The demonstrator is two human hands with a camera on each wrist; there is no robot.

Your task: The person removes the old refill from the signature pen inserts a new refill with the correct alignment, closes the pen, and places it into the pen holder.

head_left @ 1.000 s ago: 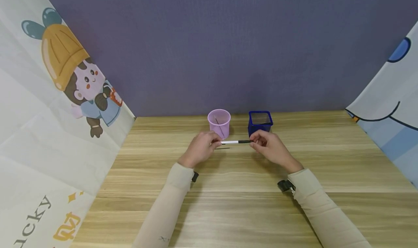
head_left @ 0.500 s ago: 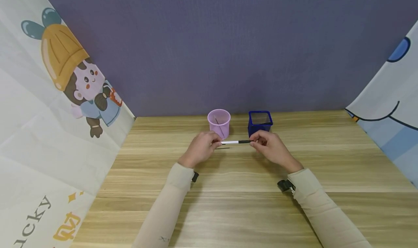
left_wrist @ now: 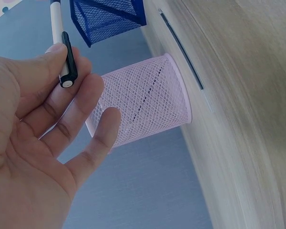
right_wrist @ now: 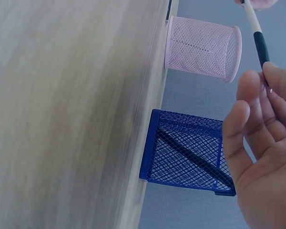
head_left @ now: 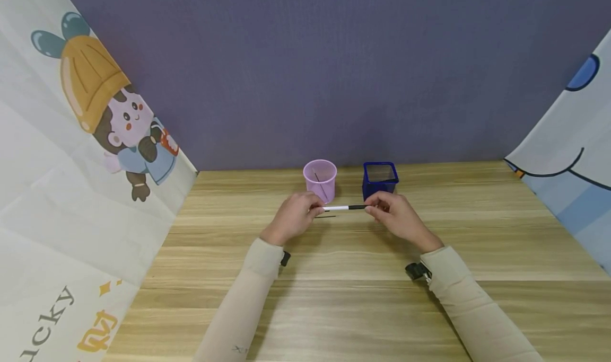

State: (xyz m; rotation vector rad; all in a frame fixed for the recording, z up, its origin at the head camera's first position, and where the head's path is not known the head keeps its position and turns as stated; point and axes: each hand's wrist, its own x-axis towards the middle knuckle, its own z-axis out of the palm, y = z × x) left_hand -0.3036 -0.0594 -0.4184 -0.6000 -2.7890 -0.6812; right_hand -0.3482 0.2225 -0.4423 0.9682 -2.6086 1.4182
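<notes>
A white pen (head_left: pixel 338 208) with a black grip section spans level between both hands above the wooden table. My left hand (head_left: pixel 297 213) pinches its clip end between thumb and index finger; the black clip (left_wrist: pixel 69 62) shows in the left wrist view. At the other end, my right hand (head_left: pixel 397 216) pinches the tip of the black section with thumb and fingertips. Just behind the hands stand a pink mesh cup (head_left: pixel 312 188) and a square blue mesh holder (head_left: pixel 369 188). A thin dark rod (left_wrist: pixel 181 49), like a pen refill, lies on the table below the pen.
Inside the pink cup leans a thin dark stick (head_left: pixel 321 185). A thicker dark stick (right_wrist: pixel 193 157) slants inside the blue holder. Behind them rises a grey-blue partition (head_left: pixel 334 76), with printed white cloths (head_left: pixel 38 155) at the sides. Bare tabletop (head_left: pixel 343 303) lies between the forearms.
</notes>
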